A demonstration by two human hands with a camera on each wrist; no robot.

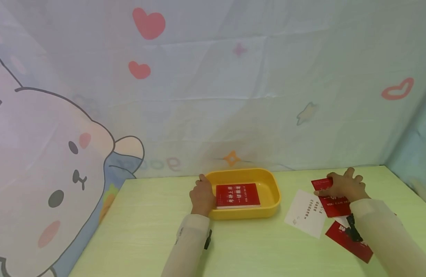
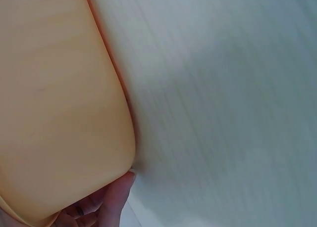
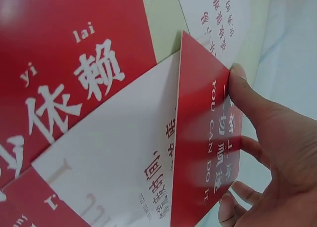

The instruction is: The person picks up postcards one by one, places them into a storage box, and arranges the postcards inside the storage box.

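My left hand grips the left end of a yellow plastic tray. A stack of red cards with white lettering lies inside it. In the left wrist view the tray's outer wall fills the left side, and fingertips show at its lower corner. Over on the right, my right hand pinches a red card lettered "YOU CAN DO IT" by one edge. That card stands tilted over other cards, with the thumb on its printed face.
A white card with small dark text lies between the tray and my right hand. Another red card lies nearer me, partly under my right sleeve. Behind the table hangs a printed cloth with hearts and a cartoon animal.
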